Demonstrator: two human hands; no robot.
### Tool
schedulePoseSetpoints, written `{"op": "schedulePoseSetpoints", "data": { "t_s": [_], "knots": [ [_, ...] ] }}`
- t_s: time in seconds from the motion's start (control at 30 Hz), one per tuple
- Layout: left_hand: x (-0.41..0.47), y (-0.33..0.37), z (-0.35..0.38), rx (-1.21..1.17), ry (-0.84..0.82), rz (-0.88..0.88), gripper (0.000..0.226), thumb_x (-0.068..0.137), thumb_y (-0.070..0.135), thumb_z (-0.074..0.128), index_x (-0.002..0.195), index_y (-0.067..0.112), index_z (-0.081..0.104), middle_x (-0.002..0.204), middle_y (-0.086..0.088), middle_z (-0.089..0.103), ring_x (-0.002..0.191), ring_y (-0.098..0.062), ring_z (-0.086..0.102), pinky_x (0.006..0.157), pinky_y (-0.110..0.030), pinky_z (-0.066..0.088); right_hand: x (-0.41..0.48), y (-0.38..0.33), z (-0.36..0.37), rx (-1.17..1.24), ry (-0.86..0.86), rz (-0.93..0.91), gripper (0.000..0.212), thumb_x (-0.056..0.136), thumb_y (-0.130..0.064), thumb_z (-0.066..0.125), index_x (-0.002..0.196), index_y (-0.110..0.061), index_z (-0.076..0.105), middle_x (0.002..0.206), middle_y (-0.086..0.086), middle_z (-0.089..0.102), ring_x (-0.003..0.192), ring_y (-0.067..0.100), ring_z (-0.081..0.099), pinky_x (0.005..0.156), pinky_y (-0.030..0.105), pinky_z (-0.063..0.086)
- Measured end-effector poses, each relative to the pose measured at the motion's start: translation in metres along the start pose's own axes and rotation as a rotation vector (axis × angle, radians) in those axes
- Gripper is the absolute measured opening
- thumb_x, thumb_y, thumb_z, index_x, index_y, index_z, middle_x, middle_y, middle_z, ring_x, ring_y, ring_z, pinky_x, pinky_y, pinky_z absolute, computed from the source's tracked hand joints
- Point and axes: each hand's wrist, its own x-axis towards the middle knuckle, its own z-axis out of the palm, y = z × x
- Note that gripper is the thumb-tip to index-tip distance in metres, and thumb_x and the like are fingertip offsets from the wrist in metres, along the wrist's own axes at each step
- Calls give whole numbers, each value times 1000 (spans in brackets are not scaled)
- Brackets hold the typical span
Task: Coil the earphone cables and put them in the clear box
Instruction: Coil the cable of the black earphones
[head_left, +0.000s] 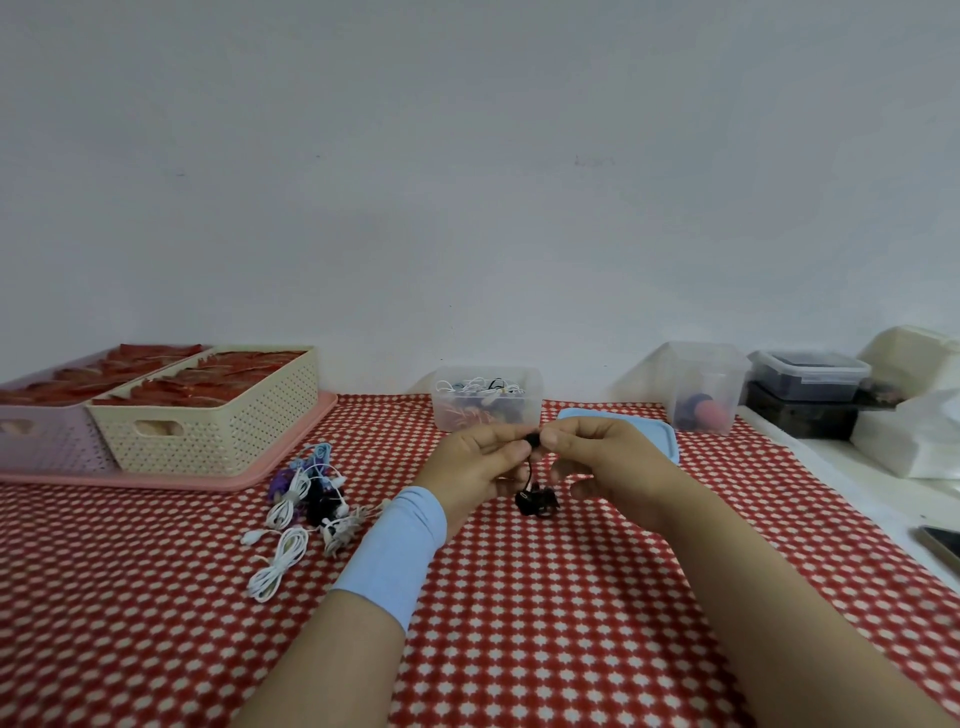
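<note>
Your left hand and right hand meet above the middle of the counter, over the red-and-white patterned cloth. Both hands are closed: the thumb and fingertips of each pinch the top of the black earphone cable from opposite sides. Below the pinch a short length hangs straight down and ends in a small dark bundle; contact between bundle and cloth cannot be told. Left wrist carries a light blue sleeve. Clear box stands just beyond your hands, toward the counter's far edge, lid off, with white and dark cables already inside. Blue lid lies flat to the box's right, partly hidden behind your right hand. A pile of earphones, white, black, purple and blue, lies on the cloth to the left of your left hand, apart from it. Far-left corner: pink tray holding a cream basket and a lilac basket, both filled with red packets. Far-right corner: a second clear container with red and blue items, a dark lidded container and white bags.
</note>
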Motion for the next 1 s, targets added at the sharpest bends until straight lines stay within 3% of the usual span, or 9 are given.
{"op": "schedulePoseSetpoints", "data": {
  "t_s": [0.17,0.3,0.43,0.57,0.7,0.77,0.9,1.0],
  "knots": [
    [0,2,0,259,64,106,22,90,-1,65,106,10,75,85,-6,76,66,-8,66,72,-23,57,-1,0,-1,35,-57,54,6,87,-20,73,82,-20,76,85,2,73,69,13,64,61,23,48],
    [0,0,-7,383,86,123,23,89,1,66,109,8,74,86,-10,76,68,-9,68,68,-19,55,0,2,5,-99,27,19,9,89,-20,74,91,-11,74,78,5,73,65,14,67,54,24,49],
    [2,0,-10,428,84,82,23,92,4,64,110,13,74,78,-3,75,72,-10,70,70,-20,57,2,5,9,-203,127,-38,16,89,-24,75,94,-9,77,78,-2,76,57,10,64,47,15,43],
    [1,3,-12,296,95,-9,16,92,13,65,105,10,75,90,-10,76,79,-17,69,78,-33,61,9,10,0,-431,176,-71,16,95,-30,68,91,-18,78,87,-3,76,65,8,63,64,21,54],
    [2,2,-13,298,186,0,18,86,11,73,104,7,75,81,-7,74,73,-15,68,69,-27,61,9,15,-5,-808,7,-28,25,93,-14,64,111,-25,77,105,-13,72,94,0,62,91,20,47],
    [3,0,-16,320,220,-3,21,84,7,74,106,6,75,81,-7,74,74,-16,70,71,-28,61,8,16,-4,-891,-58,15,26,89,-21,71,113,-29,76,108,-15,71,99,2,62,93,22,45],
    [3,0,-21,438,234,30,22,88,8,70,109,10,74,86,-3,76,76,-13,71,73,-24,59,11,20,-3,-897,-9,-3,18,84,-26,80,101,-30,78,100,-14,72,93,3,64,89,24,50],
    [3,2,-22,703,177,67,24,93,16,64,115,19,73,107,5,73,95,-9,68,93,-25,52,12,21,-1,-874,25,-25,10,85,-28,79,94,-30,77,96,-12,72,92,7,65,86,25,52]
  ]
}}
